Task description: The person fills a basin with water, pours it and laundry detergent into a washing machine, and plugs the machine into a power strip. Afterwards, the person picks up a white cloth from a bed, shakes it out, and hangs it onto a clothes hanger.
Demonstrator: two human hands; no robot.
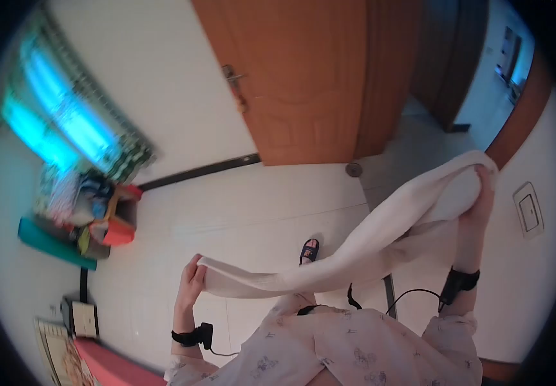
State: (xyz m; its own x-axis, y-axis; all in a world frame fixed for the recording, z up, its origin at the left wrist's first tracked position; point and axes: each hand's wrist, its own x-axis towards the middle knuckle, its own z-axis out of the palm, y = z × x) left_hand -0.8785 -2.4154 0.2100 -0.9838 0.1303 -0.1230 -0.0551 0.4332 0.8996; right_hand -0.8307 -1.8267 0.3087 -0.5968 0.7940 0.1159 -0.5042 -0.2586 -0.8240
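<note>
A long, soft white cloth (348, 251) is stretched in the air before my body, thick like a towel; its exact kind I cannot tell. My left hand (192, 283) pinches its left end, fingers closed on the edge. Raised higher, near the right wall, my right hand (479, 196) grips the other end, partly covered by the fabric folded around it. Between the hands the cloth sags and twists, with a fold hanging near the right forearm. Black bands with cables sit around both wrists.
A brown wooden door (303, 77) stands ahead, beside a doorway on the right. A wall switch (528, 210) is close to my right hand. Bags and boxes (97, 212) are piled under the curtained window (65, 109). A slippered foot (309, 249) shows on the tiled floor (226, 212).
</note>
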